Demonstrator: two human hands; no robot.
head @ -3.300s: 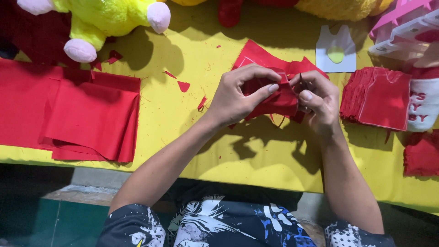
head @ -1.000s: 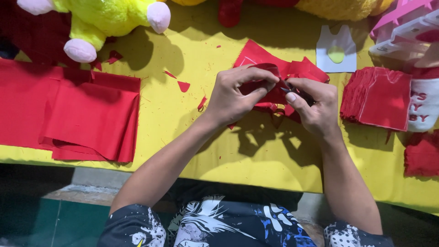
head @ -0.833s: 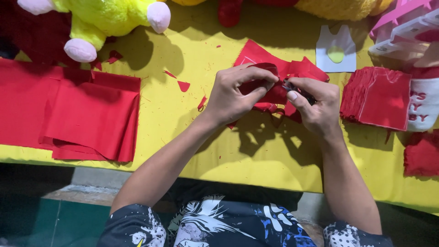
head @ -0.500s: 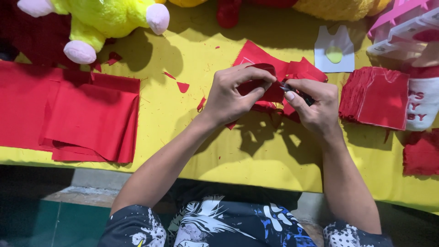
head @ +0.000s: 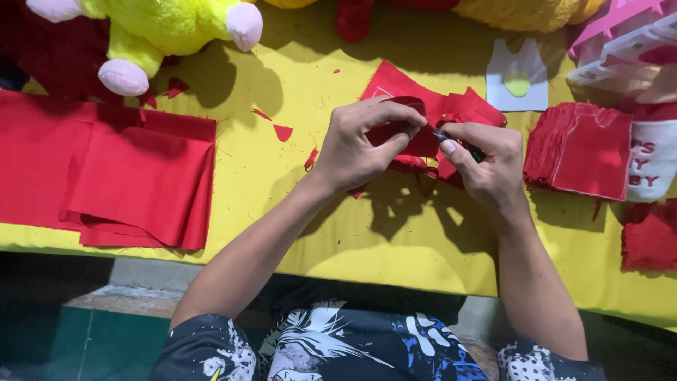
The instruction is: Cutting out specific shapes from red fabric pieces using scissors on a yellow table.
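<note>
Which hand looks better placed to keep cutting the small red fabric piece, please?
Probably the right hand: it holds a dark slim tool whose tip meets the small red fabric piece, while the left hand pinches and steadies that piece.

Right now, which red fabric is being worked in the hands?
The small red fabric piece pinched between left hand and right hand, not the folded sheets or cut stack.

Both hands, left hand [head: 367, 144] and right hand [head: 486, 166], pinch red fabric pieces [head: 451, 116] over a yellow table [head: 395, 233].
</note>
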